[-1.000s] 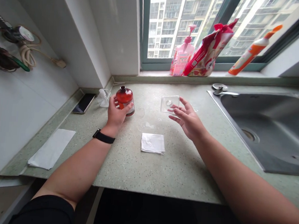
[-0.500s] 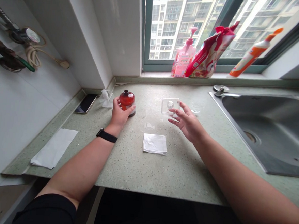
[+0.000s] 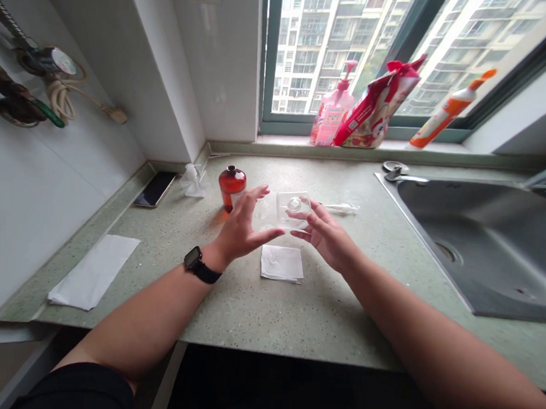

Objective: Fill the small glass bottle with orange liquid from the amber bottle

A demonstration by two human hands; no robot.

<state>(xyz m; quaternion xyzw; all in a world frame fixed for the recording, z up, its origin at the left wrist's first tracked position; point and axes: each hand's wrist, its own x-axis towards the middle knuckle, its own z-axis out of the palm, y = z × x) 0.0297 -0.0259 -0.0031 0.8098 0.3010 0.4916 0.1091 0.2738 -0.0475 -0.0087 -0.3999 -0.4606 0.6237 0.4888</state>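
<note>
My right hand [image 3: 326, 233] grips a clear, square-sided container [image 3: 288, 207] with a round opening or knob on its near face, just above the counter. Its fingers overlap the right side. My left hand [image 3: 245, 220] is spread with thumb and fingers apart, to the left of the clear container and holding nothing. Behind that hand stands an amber bottle [image 3: 231, 186] without a cap, upright, its lower right part hidden by the fingers. A folded white tissue [image 3: 282, 264] lies on the counter just in front of both hands.
A white paper sheet [image 3: 94, 273], a phone [image 3: 155, 189] and a clear plastic piece [image 3: 193, 180] lie on the left. Behind the right hand is a thin clear item [image 3: 342, 208]. A steel sink [image 3: 480, 244] is at right; a pink pump bottle [image 3: 331, 115] stands on the sill.
My left hand has let go of the amber bottle and moved right, opening toward the clear container. My right hand has brought the container left and slightly nearer.
</note>
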